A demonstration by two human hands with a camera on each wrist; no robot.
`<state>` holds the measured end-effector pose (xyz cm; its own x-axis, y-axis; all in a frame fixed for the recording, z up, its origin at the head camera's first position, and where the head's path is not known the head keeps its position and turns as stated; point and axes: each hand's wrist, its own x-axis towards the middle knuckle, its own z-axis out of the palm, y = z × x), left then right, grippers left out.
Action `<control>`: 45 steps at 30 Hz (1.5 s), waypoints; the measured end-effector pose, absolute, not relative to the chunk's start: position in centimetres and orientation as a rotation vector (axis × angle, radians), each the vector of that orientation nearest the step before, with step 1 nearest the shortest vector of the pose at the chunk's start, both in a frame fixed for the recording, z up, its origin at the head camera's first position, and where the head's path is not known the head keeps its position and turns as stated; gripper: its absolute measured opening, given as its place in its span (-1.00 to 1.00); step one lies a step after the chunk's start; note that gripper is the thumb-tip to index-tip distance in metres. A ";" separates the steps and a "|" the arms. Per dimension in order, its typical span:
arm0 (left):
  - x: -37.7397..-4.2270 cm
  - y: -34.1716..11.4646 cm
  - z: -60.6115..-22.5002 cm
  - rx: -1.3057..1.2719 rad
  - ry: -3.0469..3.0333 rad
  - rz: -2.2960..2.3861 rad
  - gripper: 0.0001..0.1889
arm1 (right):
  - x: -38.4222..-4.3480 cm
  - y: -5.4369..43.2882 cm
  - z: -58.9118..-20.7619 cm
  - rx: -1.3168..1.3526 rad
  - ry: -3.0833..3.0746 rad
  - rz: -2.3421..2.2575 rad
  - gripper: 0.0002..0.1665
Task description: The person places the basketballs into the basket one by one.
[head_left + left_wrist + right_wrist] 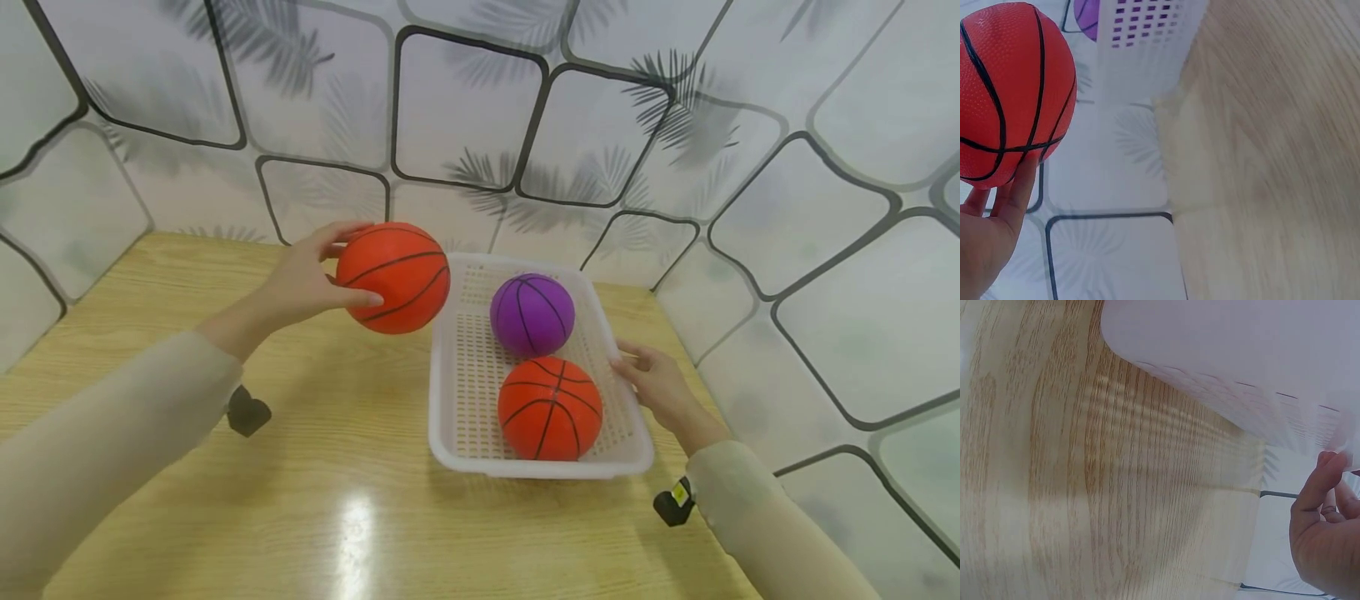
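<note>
My left hand (300, 279) grips an orange-red toy basketball (397, 279) from its left side, thumb in front and fingers behind. The ball hangs above the table, overlapping the left rim of a white plastic basket (439, 400) in the head view. Fingertips support its underside in the left wrist view. Inside the basket sit a purple basketball (532, 315) and, nearer me, another orange-red basketball (551, 408). My right hand (656, 383) pinches the basket's right rim between thumb and fingers, seen also at the basket's edge in the right wrist view.
The basket stands on a wood-grain table (322, 433). Behind the table and along its sides rises a patterned wall (465, 117). Small black devices are worn at the left wrist (247, 411) and the right wrist (675, 502).
</note>
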<state>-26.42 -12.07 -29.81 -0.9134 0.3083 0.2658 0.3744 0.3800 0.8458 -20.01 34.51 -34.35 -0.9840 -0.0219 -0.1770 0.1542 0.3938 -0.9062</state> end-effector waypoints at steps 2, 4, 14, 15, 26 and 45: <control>-26.5 -11.3 -29.5 -0.654 -2.556 -1.608 -0.10 | -20.0 34.5 -34.3 0.122 2.492 -1.635 -0.33; -26.6 -10.4 -29.3 -0.675 -2.560 -1.628 -0.10 | -20.0 34.5 -34.3 0.121 2.497 -1.629 -0.33; -27.0 -6.2 -29.1 -0.754 -2.575 -1.624 -0.09 | -19.9 34.4 -34.3 0.128 2.496 -1.632 -0.32; -27.0 -5.8 -29.1 -0.757 -2.577 -1.623 -0.09 | -19.9 34.4 -34.3 0.128 2.497 -1.632 -0.33; -27.8 -2.6 -29.6 -0.817 -2.647 -1.532 -0.07 | -19.9 34.4 -34.1 0.125 2.501 -1.621 -0.33; -28.6 0.3 -30.6 -0.914 -2.820 -1.250 -0.07 | -20.0 34.4 -34.2 0.127 2.507 -1.606 -0.32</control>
<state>-28.57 0.26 -30.64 -0.8360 0.5267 0.1538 0.4677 0.5374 0.7018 -19.97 34.44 -34.17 -0.9834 -0.0151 -0.1810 0.1581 0.4195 -0.8939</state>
